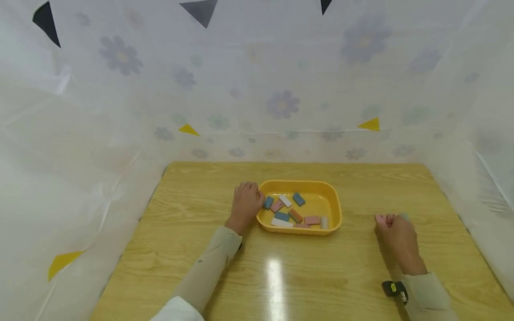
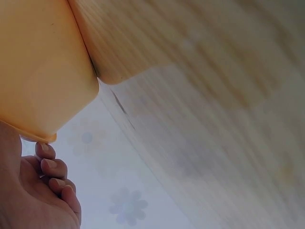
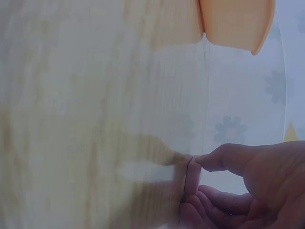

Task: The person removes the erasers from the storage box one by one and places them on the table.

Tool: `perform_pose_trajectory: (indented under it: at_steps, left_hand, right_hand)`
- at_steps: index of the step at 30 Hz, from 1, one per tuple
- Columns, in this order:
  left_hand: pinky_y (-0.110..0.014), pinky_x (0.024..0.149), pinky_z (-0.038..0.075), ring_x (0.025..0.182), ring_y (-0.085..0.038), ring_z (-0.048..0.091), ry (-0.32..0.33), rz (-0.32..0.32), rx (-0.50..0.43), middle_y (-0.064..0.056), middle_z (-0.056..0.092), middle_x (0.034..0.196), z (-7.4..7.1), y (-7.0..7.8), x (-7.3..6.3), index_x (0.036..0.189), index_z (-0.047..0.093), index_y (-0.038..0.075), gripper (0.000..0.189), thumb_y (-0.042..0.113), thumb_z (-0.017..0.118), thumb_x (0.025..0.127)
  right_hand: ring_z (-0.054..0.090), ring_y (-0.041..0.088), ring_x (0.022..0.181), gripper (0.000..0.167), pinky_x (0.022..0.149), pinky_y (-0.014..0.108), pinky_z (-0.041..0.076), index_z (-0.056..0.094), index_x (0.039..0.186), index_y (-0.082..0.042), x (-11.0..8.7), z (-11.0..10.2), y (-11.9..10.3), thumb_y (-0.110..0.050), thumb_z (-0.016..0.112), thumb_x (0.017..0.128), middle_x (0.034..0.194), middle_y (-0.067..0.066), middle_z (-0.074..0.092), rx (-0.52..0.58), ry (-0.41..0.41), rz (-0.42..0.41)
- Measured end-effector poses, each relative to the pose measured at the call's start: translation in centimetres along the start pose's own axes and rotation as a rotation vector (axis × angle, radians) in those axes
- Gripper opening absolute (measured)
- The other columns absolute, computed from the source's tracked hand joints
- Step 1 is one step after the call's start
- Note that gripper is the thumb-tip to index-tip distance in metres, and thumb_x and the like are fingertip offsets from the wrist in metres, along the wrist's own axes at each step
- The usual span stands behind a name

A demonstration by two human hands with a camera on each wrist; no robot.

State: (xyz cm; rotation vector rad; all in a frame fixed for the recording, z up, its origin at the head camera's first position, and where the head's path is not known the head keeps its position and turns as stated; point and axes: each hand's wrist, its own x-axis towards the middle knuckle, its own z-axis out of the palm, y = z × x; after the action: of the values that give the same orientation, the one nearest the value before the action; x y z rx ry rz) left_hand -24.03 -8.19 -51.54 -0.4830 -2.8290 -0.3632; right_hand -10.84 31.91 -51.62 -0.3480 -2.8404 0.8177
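A yellow tray (image 1: pixel 299 230) stands mid-table, holding several small erasers: a blue eraser (image 1: pixel 299 199), a pink eraser (image 1: pixel 312 220), a white eraser (image 1: pixel 282 222) and a two-tone orange one among them. My left hand (image 1: pixel 247 200) grips the tray's left rim, fingers curled at its edge in the left wrist view. Well to the right of the tray, my right hand (image 1: pixel 397 236) pinches a pink eraser (image 3: pixel 192 176) between thumb and fingers, low at the tabletop. Just beyond that hand, a green eraser (image 1: pixel 404 217) shows partly, the rest hidden behind the fingers.
The wood-grain table (image 1: pixel 180 267) meets pale flowered sheeting (image 1: pixel 241 89) at its back and sides. Yellow and dark triangles are stuck on the sheeting. A dark band with a small device (image 1: pixel 395 289) is worn on the right wrist.
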Motion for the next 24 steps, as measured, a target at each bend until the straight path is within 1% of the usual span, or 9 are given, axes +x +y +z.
perform_pose_trajectory:
  at_steps: [4, 6, 7, 9, 11, 14, 17, 20, 24]
  left_hand:
    - [-0.033, 0.065, 0.028, 0.068, -0.019, 0.037, -0.006, -0.001, -0.006, 0.000, 0.040, 0.070, -0.2, 0.1, -0.1, 0.074, 0.042, 0.015, 0.021, 0.026, 0.042, 0.091]
    - [-0.033, 0.064, 0.028, 0.067, -0.019, 0.037, -0.005, 0.002, -0.010, 0.000, 0.040, 0.070, -0.2, 0.1, -0.1, 0.073, 0.041, 0.015, 0.021, 0.026, 0.042, 0.091]
    - [-0.033, 0.064, 0.028, 0.067, -0.019, 0.037, -0.001, 0.004, -0.010, 0.000, 0.040, 0.070, -0.2, 0.1, -0.1, 0.073, 0.041, 0.015, 0.022, 0.026, 0.042, 0.091]
    - [-0.033, 0.063, 0.028, 0.067, -0.019, 0.037, 0.005, 0.002, -0.008, 0.000, 0.040, 0.070, -0.2, 0.0, -0.1, 0.073, 0.041, 0.015, 0.021, 0.026, 0.042, 0.091]
    - [-0.033, 0.063, 0.028, 0.067, -0.019, 0.037, 0.007, -0.001, -0.005, 0.000, 0.040, 0.070, -0.1, 0.0, -0.1, 0.073, 0.042, 0.015, 0.021, 0.026, 0.042, 0.091]
    - [-0.033, 0.064, 0.028, 0.067, -0.019, 0.037, 0.007, -0.006, -0.001, 0.000, 0.040, 0.070, -0.1, -0.1, -0.1, 0.073, 0.042, 0.015, 0.021, 0.026, 0.043, 0.091]
    - [-0.033, 0.064, 0.028, 0.067, -0.019, 0.037, 0.006, -0.006, -0.004, 0.000, 0.040, 0.070, 0.0, -0.1, -0.1, 0.073, 0.042, 0.015, 0.021, 0.026, 0.043, 0.091]
    - [-0.033, 0.064, 0.028, 0.067, -0.019, 0.037, 0.011, -0.003, -0.013, 0.000, 0.040, 0.070, -0.1, 0.0, -0.1, 0.073, 0.042, 0.015, 0.021, 0.026, 0.044, 0.091]
    - [-0.034, 0.064, 0.028, 0.067, -0.020, 0.037, 0.013, 0.000, -0.019, -0.001, 0.040, 0.070, -0.2, 0.0, 0.0, 0.074, 0.042, 0.014, 0.020, 0.026, 0.044, 0.091]
  right_hand:
    - [0.035, 0.019, 0.048, 0.036, 0.043, 0.032, 0.028, 0.039, 0.064, -0.007, -0.1, 0.0, -0.3, -0.022, 0.048, 0.095, 0.055, 0.004, 0.036, -0.017, 0.018, -0.047]
    - [0.043, 0.025, 0.050, 0.035, 0.045, 0.037, 0.036, 0.048, 0.065, 0.001, -0.1, -0.2, -0.7, -0.019, 0.049, 0.094, 0.056, 0.011, 0.045, -0.032, 0.035, -0.083]
    - [0.048, 0.029, 0.052, 0.034, 0.047, 0.040, 0.040, 0.053, 0.069, 0.005, -0.1, -0.3, -1.1, -0.018, 0.050, 0.093, 0.059, 0.016, 0.050, -0.035, 0.037, -0.095]
    - [0.057, 0.036, 0.062, 0.032, 0.055, 0.046, 0.046, 0.060, 0.083, 0.013, 0.1, -0.6, -2.0, -0.016, 0.051, 0.092, 0.071, 0.024, 0.059, -0.026, 0.031, -0.118]
    - [0.060, 0.040, 0.072, 0.034, 0.062, 0.049, 0.048, 0.059, 0.098, 0.017, 0.4, -0.8, -3.0, -0.015, 0.053, 0.091, 0.084, 0.028, 0.062, -0.004, 0.016, -0.135]
    - [0.061, 0.037, 0.078, 0.036, 0.064, 0.047, 0.049, 0.059, 0.106, 0.014, 0.7, -1.1, -4.7, -0.019, 0.054, 0.092, 0.090, 0.026, 0.063, 0.036, -0.024, -0.159]
    - [0.061, 0.034, 0.082, 0.035, 0.066, 0.046, 0.049, 0.060, 0.109, 0.010, 1.0, -1.3, -6.3, -0.021, 0.056, 0.091, 0.093, 0.022, 0.063, 0.061, -0.062, -0.199]
    - [0.060, 0.034, 0.087, 0.032, 0.070, 0.046, 0.049, 0.060, 0.111, 0.007, 1.2, -1.2, -7.8, -0.017, 0.058, 0.090, 0.097, 0.022, 0.063, 0.091, -0.100, -0.253]
    - [0.058, 0.037, 0.092, 0.030, 0.076, 0.048, 0.048, 0.059, 0.113, 0.008, 1.7, -0.3, -9.4, -0.010, 0.060, 0.088, 0.104, 0.024, 0.059, 0.115, -0.164, -0.349]
